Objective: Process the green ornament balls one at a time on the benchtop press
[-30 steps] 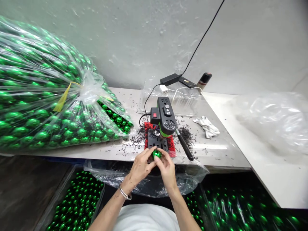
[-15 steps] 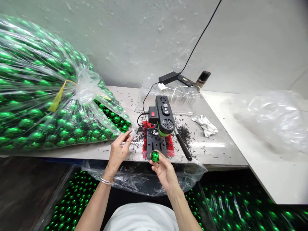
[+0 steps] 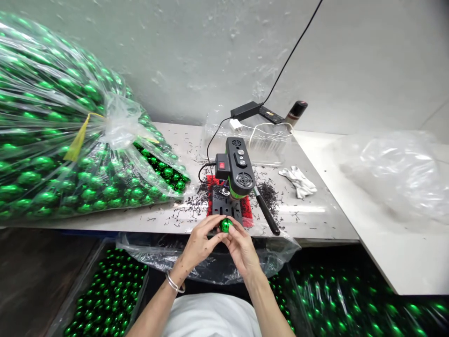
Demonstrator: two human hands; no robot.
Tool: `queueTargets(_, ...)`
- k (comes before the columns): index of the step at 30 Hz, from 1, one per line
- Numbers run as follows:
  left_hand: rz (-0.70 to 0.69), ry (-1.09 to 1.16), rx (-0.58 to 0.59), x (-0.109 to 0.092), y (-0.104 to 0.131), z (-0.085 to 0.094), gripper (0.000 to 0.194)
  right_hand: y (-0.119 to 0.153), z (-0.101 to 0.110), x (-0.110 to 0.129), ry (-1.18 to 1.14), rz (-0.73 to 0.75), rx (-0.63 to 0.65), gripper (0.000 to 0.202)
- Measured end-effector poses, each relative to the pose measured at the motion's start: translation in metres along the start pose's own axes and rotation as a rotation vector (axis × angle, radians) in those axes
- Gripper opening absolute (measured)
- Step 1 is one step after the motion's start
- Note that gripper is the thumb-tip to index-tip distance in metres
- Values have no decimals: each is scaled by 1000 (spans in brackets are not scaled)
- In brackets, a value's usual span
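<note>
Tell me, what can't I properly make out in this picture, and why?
All in the head view:
Parts of the green ball's surface: covered by fingers of the left hand and right hand.
The underside of the black machine: hidden by its own housing.
The far side of the large clear bag: cut off by the left edge.
Any lettering on the black-capped container: too small to read.

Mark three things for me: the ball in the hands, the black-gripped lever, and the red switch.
Ball (image 3: 226, 225), head view: middle of its visible green surface.
Lever (image 3: 268, 215), head view: middle of its black grip.
Switch (image 3: 222, 165), head view: its red face.
</note>
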State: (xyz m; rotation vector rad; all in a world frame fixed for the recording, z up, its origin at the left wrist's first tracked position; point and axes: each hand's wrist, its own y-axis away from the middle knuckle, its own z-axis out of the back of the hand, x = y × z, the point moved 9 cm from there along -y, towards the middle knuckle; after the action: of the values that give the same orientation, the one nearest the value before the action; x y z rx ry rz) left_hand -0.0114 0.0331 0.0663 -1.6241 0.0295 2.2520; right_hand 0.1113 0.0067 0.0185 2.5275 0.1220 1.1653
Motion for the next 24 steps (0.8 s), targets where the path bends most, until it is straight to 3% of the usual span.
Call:
queueTargets(6,130,204,-2,21,3,-9,40,6,2,16,282,176,-105,47)
queueTargets(14,189,347,-24,30,7,-14,39,12,-3,23,463,276,-157,38)
queueTargets(20,156,273,-62,31,3,-7,39,6,2,16,305,229,-164,40)
queueTargets(24,123,260,-91,33,3,-5,42,0,4,-1,65,79,-129,42)
